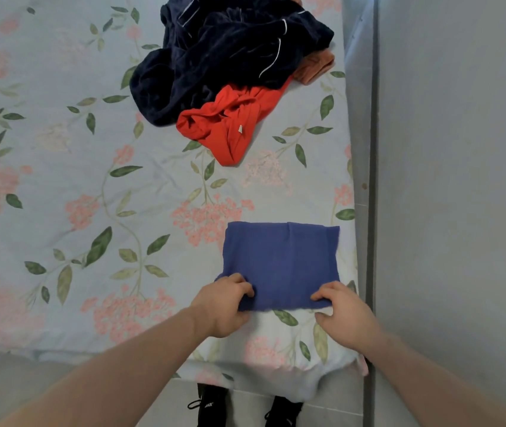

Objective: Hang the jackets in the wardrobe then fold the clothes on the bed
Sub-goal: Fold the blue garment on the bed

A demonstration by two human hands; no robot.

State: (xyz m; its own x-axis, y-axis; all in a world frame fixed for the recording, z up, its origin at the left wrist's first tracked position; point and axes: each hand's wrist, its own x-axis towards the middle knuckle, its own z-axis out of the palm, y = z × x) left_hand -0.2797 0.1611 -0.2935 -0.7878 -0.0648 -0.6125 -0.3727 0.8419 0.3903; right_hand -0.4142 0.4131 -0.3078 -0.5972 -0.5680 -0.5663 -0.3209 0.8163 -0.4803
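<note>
A folded blue cloth (282,260) lies flat near the bed's front right corner. My left hand (225,305) pinches its near left corner, and my right hand (342,311) pinches its near right corner. Farther back lies a crumpled heap: a dark navy garment (214,53) with white piping, a red garment (230,127) in front of it, and an orange-brown piece (314,67) poking out at the right.
The bed (60,195) has a pale floral sheet. A grey wall (461,180) runs along its right side. Its front edge is at my feet, where black shoes (211,405) stand on the tiled floor.
</note>
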